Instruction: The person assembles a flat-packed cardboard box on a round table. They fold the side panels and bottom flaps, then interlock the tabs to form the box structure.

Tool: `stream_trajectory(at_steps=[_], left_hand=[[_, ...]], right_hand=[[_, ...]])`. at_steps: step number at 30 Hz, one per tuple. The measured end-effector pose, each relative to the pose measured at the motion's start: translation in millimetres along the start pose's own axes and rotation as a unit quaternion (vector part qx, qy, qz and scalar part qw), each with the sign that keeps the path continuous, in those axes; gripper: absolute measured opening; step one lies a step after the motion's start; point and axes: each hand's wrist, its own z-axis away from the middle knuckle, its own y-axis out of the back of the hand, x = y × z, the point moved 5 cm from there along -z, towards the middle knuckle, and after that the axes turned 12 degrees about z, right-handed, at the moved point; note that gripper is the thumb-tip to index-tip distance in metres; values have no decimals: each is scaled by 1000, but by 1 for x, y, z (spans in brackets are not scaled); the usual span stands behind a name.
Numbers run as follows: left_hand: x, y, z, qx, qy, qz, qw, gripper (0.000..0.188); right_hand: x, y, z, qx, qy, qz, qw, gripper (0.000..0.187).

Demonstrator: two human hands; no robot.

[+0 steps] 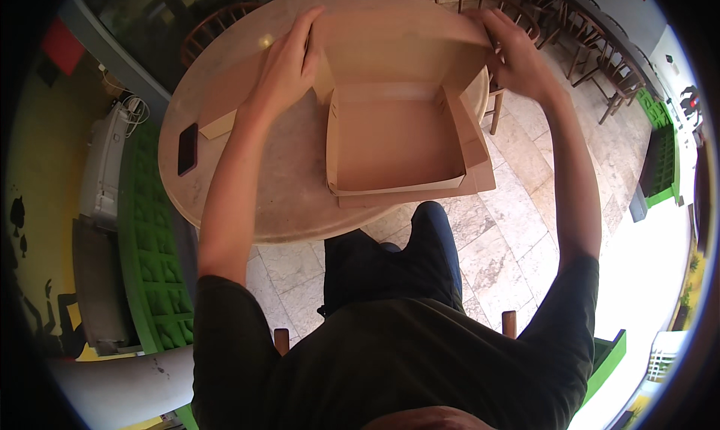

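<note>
In front of me a brown cardboard box (397, 145) stands on the round table with its tray side toward me and nothing inside. Its hinged lid (401, 36) is raised at the far side. My left hand (291, 64) is closed on the lid's left edge, the thumb side up. At the opposite corner, my right hand (517, 61) has its fingers bent over the lid's right edge. Some fingertips of both hands are hidden behind the cardboard. A side flap (469, 134) leans outward on the box's right.
Beyond my left forearm lies another brown cardboard piece (225, 92), partly covered by the arm. A dark phone (187, 149) rests near the left rim of the table (289, 205). Wooden chairs (600, 62) stand behind at the right. Green crates (154, 257) line the left side.
</note>
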Motion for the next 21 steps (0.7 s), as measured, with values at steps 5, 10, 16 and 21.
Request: stream_trajectory(at_steps=[5, 10, 16, 21], left_hand=[[23, 4, 79, -99, -12, -1, 995, 74], [45, -18, 146, -196, 35, 31, 979, 81], [54, -39, 182, -206, 92, 64, 972, 83], [60, -54, 191, -196, 134, 79, 968, 83]], right_hand=[[-60, -10, 78, -109, -43, -28, 993, 74], [-86, -41, 142, -196, -13, 10, 980, 62], [-82, -51, 176, -153, -8, -51, 987, 51], [-76, -51, 183, -137, -26, -148, 979, 51]])
